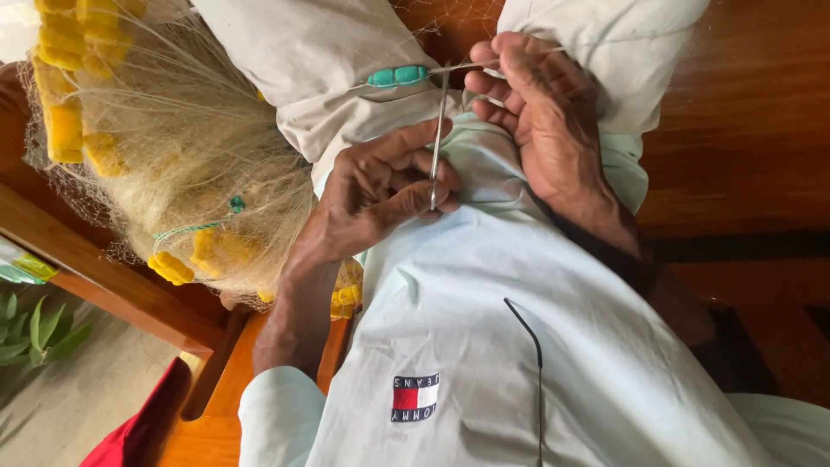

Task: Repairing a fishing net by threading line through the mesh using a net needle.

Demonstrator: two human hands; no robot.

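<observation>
Person is wearing a pale mint shirt (484, 346) with a small red-white-blue chest patch (415, 397) and light beige trousers (320, 60).

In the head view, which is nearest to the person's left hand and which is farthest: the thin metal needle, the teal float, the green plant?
Measured from the left hand:
1. Thin metal needle: pinched in its fingers, upright.
2. Teal float: just above the hand, on the line across the lap.
3. Green plant: far off at the picture's lower left edge, on the floor.

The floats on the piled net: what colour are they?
Yellow floats, clearest in the head view.
</observation>
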